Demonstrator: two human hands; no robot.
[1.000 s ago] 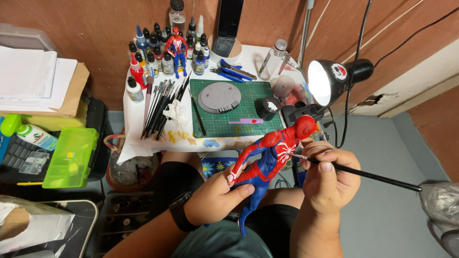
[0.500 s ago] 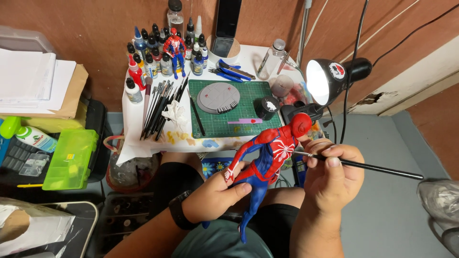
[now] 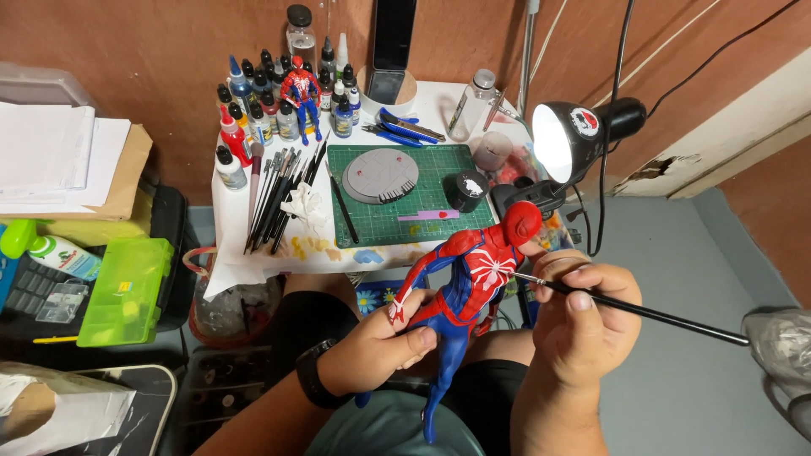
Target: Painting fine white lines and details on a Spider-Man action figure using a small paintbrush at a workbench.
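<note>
My left hand (image 3: 380, 350) grips a red and blue costumed action figure (image 3: 469, 279) around its waist and legs, holding it tilted over my lap. My right hand (image 3: 583, 325) pinches a thin black paintbrush (image 3: 650, 314), and the brush tip touches the white emblem on the figure's chest. A black watch sits on my left wrist. The figure's blue legs hang down between my knees.
A small white table (image 3: 232, 253) carries a green cutting mat (image 3: 414, 211) with a grey round base (image 3: 380, 176), a row of brushes (image 3: 279, 198), several paint bottles (image 3: 253, 110), a second small figure (image 3: 301, 93) and a lit desk lamp (image 3: 570, 139). A lime green box (image 3: 127, 291) sits at left.
The figure has shifted slightly and my right hand has brought the brush tip onto its chest. My left hand keeps its grip.
</note>
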